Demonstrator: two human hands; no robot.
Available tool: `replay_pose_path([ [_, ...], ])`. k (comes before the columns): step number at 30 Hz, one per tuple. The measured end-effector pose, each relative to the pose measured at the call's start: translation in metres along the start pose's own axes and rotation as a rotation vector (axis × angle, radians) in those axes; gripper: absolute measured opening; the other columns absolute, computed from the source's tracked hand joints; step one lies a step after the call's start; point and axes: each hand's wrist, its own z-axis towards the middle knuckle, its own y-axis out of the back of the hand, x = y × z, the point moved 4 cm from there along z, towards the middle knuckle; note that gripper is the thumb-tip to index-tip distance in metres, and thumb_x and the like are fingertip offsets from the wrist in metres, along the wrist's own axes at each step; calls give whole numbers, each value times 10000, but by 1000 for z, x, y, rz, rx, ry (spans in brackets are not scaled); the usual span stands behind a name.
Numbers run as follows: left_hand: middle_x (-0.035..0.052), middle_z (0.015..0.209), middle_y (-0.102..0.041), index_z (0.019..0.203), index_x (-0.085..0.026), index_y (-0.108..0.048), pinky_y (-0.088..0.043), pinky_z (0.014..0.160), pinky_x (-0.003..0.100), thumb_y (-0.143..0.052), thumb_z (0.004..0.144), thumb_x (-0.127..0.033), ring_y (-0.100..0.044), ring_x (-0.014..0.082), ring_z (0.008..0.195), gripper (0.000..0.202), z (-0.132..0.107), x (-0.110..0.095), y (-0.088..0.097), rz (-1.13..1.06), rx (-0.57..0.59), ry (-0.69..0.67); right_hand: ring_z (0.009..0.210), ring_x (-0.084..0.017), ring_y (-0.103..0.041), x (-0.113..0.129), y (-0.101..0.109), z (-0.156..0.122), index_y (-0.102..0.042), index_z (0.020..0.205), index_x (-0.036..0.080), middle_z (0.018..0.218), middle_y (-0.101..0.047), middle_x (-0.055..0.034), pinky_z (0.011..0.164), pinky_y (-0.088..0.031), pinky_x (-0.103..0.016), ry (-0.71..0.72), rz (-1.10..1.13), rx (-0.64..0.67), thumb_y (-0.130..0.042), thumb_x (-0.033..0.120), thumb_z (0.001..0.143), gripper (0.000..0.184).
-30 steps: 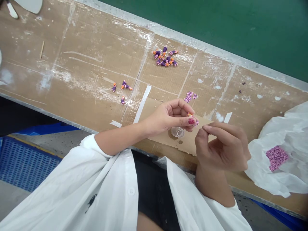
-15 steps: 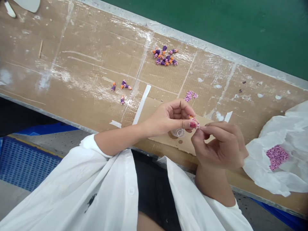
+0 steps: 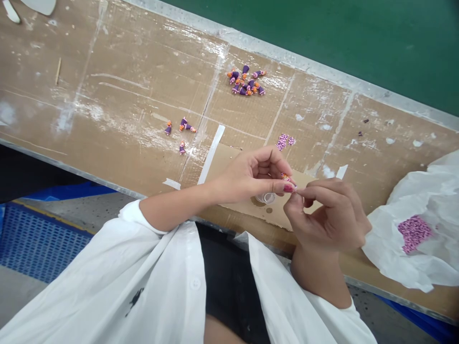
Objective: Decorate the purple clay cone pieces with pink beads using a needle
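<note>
Between the thumb and fingers of my left hand point(image 3: 256, 177) is a small figurine point(image 3: 286, 177) with orange and pink parts, mostly covered by the fingers. My right hand point(image 3: 328, 215) is closed in a pinch at the near end of that figurine; whatever its fingertips hold is too small to make out. Below my left fingers stands a small clear cup point(image 3: 267, 198), partly hidden by the hand. Just beyond the hands lies a little cluster of pink-and-purple pieces point(image 3: 282, 141).
Several purple-and-orange figurines point(image 3: 246, 86) lie in a heap toward the far edge, with a few more point(image 3: 184, 125) to the left. White crumpled plastic point(image 3: 387, 239) at right holds many pink-purple pieces point(image 3: 415, 233). A thin wooden stick point(image 3: 58, 71) lies far left.
The hands stay together around the figurine, with only a slight shift of the fingertips. Objects on the cardboard keep their places.
</note>
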Motion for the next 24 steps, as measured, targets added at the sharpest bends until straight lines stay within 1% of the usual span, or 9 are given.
replay_pose_path([
  [5,-1,835,-688,852,-157,-565,-549,745,252,-916,716,-503,-676,84,765,512,-1,1,0,-13,14,-8,575,-134,-565,0,0,0,-601,847,232,719,-592,22,493,-463,-295,10,18,4,-681,-20,808,266],
  [12,8,838,-691,848,-162,-562,-542,710,246,-923,672,-561,-681,96,764,566,-1,6,0,-15,2,49,569,-147,-566,-4,0,-3,-616,870,246,712,-590,26,492,-484,-307,-13,28,16,-681,-15,797,279],
  [19,-4,813,-695,849,-156,-563,-552,733,248,-945,660,-510,-692,89,739,554,2,13,2,-62,-4,27,582,-143,-570,-3,-1,-2,-616,864,236,721,-597,20,503,-481,-298,3,40,21,-688,-17,809,269],
  [24,-10,786,-704,851,-149,-565,-557,724,246,-959,648,-475,-697,86,712,550,4,17,2,-104,-22,47,603,-133,-568,-5,-1,-2,-616,879,219,729,-597,20,512,-468,-285,13,43,43,-692,-42,803,283],
])
